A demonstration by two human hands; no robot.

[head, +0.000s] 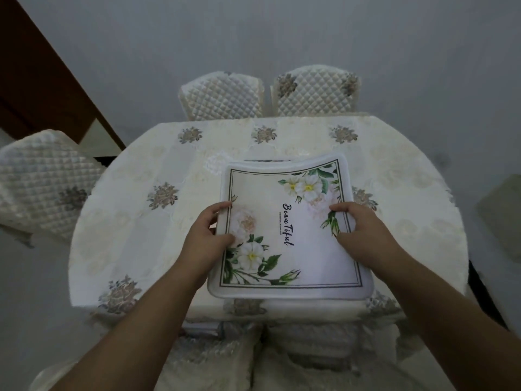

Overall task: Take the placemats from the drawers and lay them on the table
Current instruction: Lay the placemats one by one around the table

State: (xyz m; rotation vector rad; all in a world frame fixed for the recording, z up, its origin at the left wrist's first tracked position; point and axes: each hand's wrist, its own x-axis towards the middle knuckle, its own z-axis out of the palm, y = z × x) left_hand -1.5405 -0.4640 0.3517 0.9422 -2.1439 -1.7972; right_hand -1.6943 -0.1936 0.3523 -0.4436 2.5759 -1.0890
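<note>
A white placemat (296, 266) printed with flowers, a dark border and the word "Beautiful" is held over the near part of the table (135, 210), which wears a cream floral cloth. My left hand (205, 235) grips its left edge, thumb on top. My right hand (358, 230) grips its right edge, thumb on the printed face. The far edge curls up slightly. A second mat's edge (267, 160) shows just beyond it, mostly hidden beneath.
Two quilted chair backs (222, 97) (315, 90) stand at the table's far side and another chair (42, 179) at the left. A chair with a quilted cover (282, 356) sits just below me. A dark wooden door edge (36, 80) is at the upper left.
</note>
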